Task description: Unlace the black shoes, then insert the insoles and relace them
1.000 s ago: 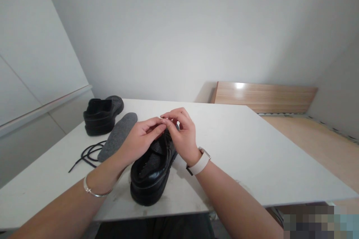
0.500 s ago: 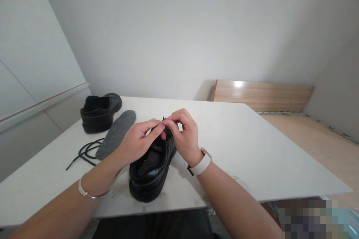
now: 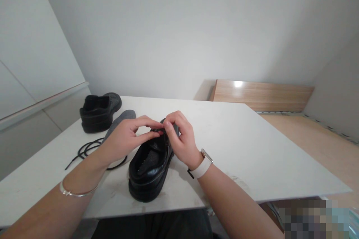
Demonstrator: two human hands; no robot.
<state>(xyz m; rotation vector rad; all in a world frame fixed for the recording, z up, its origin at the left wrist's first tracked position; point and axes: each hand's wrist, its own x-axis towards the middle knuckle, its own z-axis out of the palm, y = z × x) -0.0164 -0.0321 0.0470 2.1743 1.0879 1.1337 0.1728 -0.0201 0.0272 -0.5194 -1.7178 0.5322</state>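
A black leather shoe stands on the table in front of me, its heel facing my body and its opening upward. Above its lacing, my left hand reaches in from the left, thumb and forefinger closed on a dark shoelace. My right hand meets it at the fingertips, with thumb and index finger pinched together at the same lace. The fingers mostly hide the lace there. Under and behind my left hand lies a grey felt insole, partly covered. A loose black lace is coiled beside it.
The second black shoe stands at the back left of the white table. A wood-grain board leans behind the table's right end. A panelled wall borders the left side, and the table's front edge is close to my lap.
My left hand has shifted left and turned, its fingers now straighter and more apart from the thumb's base. It covers more of the insole. My right hand has moved slightly; the shoe stays put.
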